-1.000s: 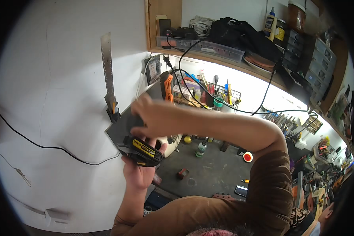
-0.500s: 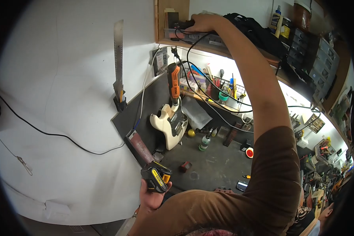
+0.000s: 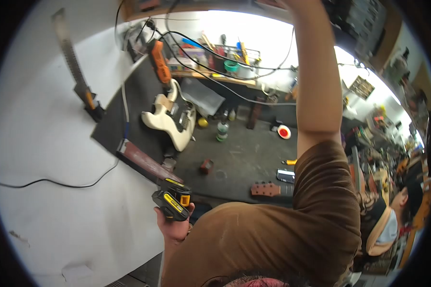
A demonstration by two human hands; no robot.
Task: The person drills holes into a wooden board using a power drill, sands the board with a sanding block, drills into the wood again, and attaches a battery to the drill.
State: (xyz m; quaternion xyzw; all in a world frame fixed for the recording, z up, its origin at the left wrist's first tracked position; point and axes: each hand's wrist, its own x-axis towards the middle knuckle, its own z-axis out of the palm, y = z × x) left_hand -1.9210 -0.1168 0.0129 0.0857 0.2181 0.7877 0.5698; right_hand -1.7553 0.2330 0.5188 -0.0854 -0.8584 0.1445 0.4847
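My left hand (image 3: 175, 227) is closed round a black and yellow power-tool battery pack (image 3: 172, 203), held up at the lower left, off the near edge of the bench. Just beyond the pack lies a long dark reddish-brown strip (image 3: 146, 160), along the bench's left edge. My right arm reaches up to the top of the picture. Its hand is beyond the top edge, so its fingers and anything in them are hidden.
On the dark workbench (image 3: 244, 158) are a cream guitar body (image 3: 165, 122), a small bottle (image 3: 222, 131), a red and white round item (image 3: 284, 132) and a guitar headstock (image 3: 266, 189). Black cables hang across the back. An orange tool (image 3: 160, 62) hangs left. Another person (image 3: 385, 225) is at right.
The view has swung down and right. My right hand, earlier on a dark object at the shelf bin, has left the picture. My left hand still holds the battery pack, now turned somewhat.
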